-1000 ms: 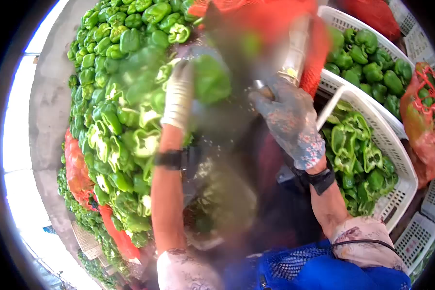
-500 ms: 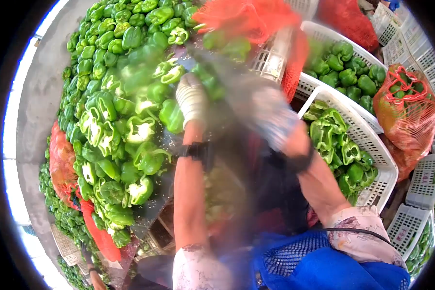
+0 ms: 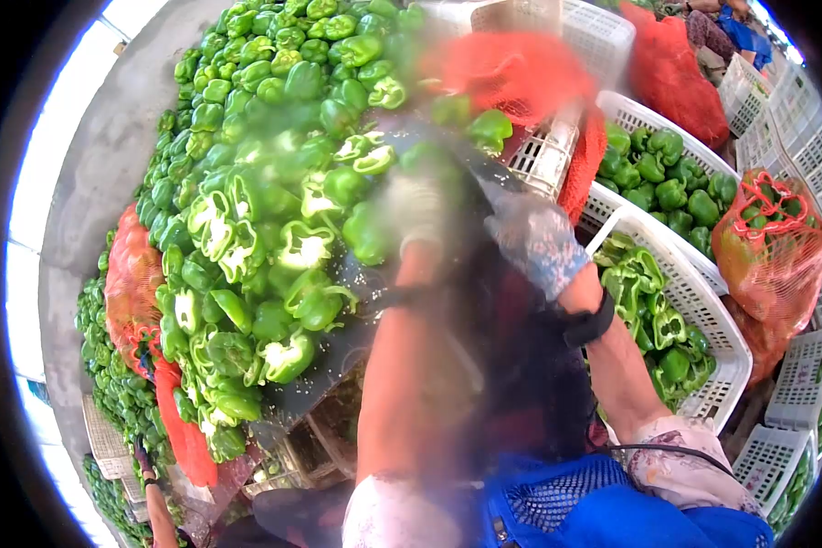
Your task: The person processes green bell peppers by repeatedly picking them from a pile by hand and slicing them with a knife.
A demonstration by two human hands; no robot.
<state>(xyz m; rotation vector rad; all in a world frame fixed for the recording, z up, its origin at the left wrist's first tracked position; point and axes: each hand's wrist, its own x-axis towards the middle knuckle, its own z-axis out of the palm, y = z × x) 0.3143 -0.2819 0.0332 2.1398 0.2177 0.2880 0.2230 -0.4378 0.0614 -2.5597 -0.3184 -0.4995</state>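
Note:
My left hand (image 3: 417, 208), in a pale glove and blurred, is closed at a green bell pepper (image 3: 422, 159) on the dark work surface (image 3: 324, 370). Its fingertips are smeared. In a patterned glove, my right hand (image 3: 536, 236) is wrapped round what looks like a knife (image 3: 490, 185), its dark blade pointing up and left towards the pepper. Left of my left hand lies a heap of green bell peppers (image 3: 274, 164), several cut open with pale cores showing. One whole pepper (image 3: 490, 131) sits beyond the blade. Pale seeds are scattered over the surface.
On my right, a white crate (image 3: 735, 352) holds cut peppers and another crate (image 3: 703, 151) holds whole ones. A red net bag (image 3: 776, 242) of peppers stands beside them. Red netting (image 3: 521, 73) lies ahead. Another person's arm (image 3: 158, 511) shows at lower left.
The view has shifted, so the heap and crates sit further right and slightly lower. My right hand has become sharper, while my left hand has become more blurred beside the pepper.

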